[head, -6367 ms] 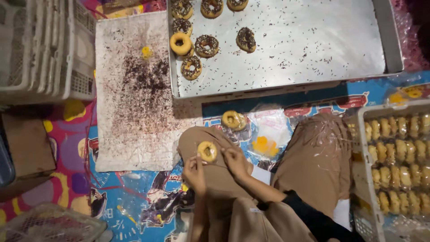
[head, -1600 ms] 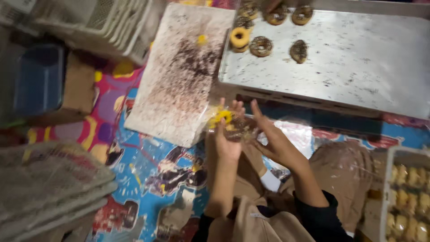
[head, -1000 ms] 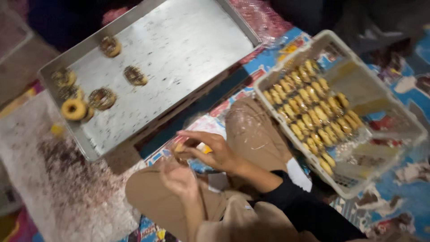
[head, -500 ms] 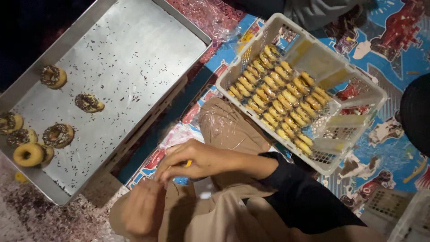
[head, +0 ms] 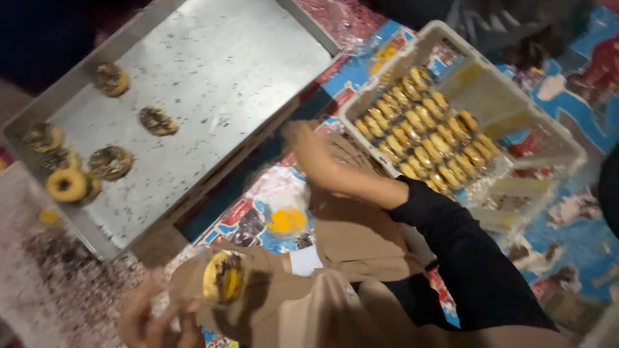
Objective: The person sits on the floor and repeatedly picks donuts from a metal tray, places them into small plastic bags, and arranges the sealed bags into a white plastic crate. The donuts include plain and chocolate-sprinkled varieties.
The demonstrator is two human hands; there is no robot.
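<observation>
Far left, a grey sheet dusted with dark chocolate sprinkles [head: 45,270] lies flat on the floor, likely so doughnuts can be pressed face down into it. Above it, a big metal baking tray [head: 225,71] holds finished sprinkle-coated doughnuts [head: 109,162] grouped at its left end, plus one plain yellow-glazed doughnut [head: 66,185], which leaves the rest of the tray bare. At bottom left, the left hand [head: 151,319] holds a yellow-glazed doughnut with dark sprinkles [head: 224,276] above the lap, tilted on edge; its fingers curl around the doughnut's lower side, but blur hides the exact grip. The lap is covered in tan cloth [head: 361,238]. Between the knees, a clear plastic bag with a yellow glaze blob [head: 287,220] lies on a colourful printed cartoon mat [head: 245,216] in blue, red and white. The right hand [head: 308,143], in a black sleeve [head: 464,258], stretches toward the crate, fingers close together and motion-blurred, so I cannot tell if they pinch anything. At right, a white plastic crate [head: 548,138] holds tight rows of plain doughnuts [head: 425,132] stood on edge, probably to pack in more. No readable labels or signs.
</observation>
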